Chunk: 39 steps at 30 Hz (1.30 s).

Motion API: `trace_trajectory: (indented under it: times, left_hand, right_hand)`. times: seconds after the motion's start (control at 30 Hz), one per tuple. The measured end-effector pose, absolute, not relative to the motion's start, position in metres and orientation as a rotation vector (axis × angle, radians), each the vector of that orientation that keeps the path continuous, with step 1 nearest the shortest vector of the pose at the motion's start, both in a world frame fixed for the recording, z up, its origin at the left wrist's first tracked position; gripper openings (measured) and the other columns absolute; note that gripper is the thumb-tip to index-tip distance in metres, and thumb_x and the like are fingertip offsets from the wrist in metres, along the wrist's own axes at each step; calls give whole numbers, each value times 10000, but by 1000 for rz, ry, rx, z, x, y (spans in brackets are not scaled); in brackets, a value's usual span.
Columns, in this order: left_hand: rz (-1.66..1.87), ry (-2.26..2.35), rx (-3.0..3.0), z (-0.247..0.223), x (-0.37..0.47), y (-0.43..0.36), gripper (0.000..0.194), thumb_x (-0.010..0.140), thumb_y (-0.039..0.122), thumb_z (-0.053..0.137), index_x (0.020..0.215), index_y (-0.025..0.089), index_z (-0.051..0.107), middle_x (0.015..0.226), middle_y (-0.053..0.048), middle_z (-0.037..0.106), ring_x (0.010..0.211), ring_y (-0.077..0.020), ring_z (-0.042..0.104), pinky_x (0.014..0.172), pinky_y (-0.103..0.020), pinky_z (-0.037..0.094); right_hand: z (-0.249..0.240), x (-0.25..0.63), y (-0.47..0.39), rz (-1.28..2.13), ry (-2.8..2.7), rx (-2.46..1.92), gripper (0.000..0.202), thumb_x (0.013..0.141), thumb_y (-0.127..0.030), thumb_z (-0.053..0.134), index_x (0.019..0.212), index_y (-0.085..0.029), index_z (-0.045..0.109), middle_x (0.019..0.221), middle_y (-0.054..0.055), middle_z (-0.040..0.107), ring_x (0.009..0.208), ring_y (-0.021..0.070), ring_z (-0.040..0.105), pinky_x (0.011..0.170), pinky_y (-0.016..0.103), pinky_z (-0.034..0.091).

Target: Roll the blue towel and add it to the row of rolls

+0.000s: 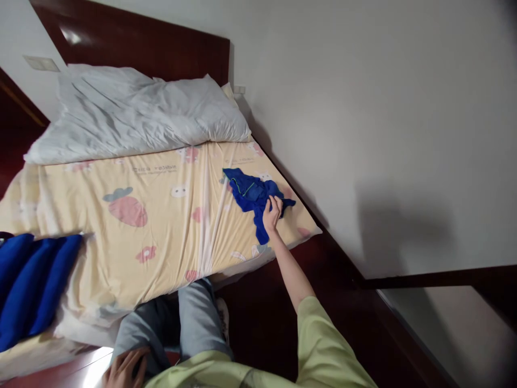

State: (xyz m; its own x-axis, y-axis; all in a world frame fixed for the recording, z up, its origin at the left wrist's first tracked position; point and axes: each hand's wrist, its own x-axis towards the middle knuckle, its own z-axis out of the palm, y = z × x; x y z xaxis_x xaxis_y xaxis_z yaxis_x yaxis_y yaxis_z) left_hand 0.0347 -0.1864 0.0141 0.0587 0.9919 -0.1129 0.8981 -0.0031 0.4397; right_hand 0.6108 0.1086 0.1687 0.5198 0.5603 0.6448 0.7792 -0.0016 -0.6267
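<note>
The right hand (272, 212) reaches out on a bare, outstretched arm to the far corner of the bed (161, 215), where a crumpled blue cloth (252, 195) lies on the yellow sheet close to the wall (363, 134). The fingers are curled down onto the cloth's near edge and touch it; whether they pinch a fold or only press on it cannot be told. The cloth is bunched, with a thin green line showing on its upper part and one tail of fabric hanging toward the bed's edge, just beside the wrist. The left hand (125, 369) is low at the bottom of the view, resting on the thigh of the grey trousers (194, 323), fingers loosely bent and holding nothing. The sheet carries a cartoon print of pink shapes and small white faces. A white pillow (137, 110) lies across the head of the bed against the dark wooden headboard (133, 43), well apart from the cloth. At the left edge of the view a larger blue bundle (32, 280) sits on the bed, far from both hands.
</note>
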Motion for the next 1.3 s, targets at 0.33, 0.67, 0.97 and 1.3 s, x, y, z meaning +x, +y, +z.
trace_trajectory:
  times: [0.33,0.67,0.97,1.3]
  left_hand:
    - [484,1775,1880,24,33,-186,394,818,542,508,966,311,790,1062,-22,776,1076,-315,665,897,-435,540]
    - [1204,1630,1435,127,92,-148,583,862,513,646,1350,219,525,1324,-118,624,1125,-255,663,881,-361,598]
    - [1323,1744,1535,140,76,-143,472,821,286,547,1267,137,585,1208,-143,669,1117,-245,654,951,-371,554]
    - [1158,2050,1220,110,48,-164,419,883,537,571,1008,166,718,914,-76,749,879,-232,703,819,-314,530]
  right_hand:
    - [199,454,39,-77,-1622,-1250,325,1032,-303,472,1146,-208,762,1144,134,680,1133,251,628,1024,440,502]
    - [196,271,-60,285,-2069,-922,299,1008,-179,513,1227,-214,713,1241,104,685,1182,200,627,1043,360,503]
    - [163,201,-115,516,-2210,-905,261,965,-124,570,1157,-194,731,1199,91,700,1140,208,625,1033,356,501]
    - [113,230,-145,676,-1524,-1293,284,979,-237,514,1207,-216,683,1312,118,637,1254,211,576,1108,418,454]
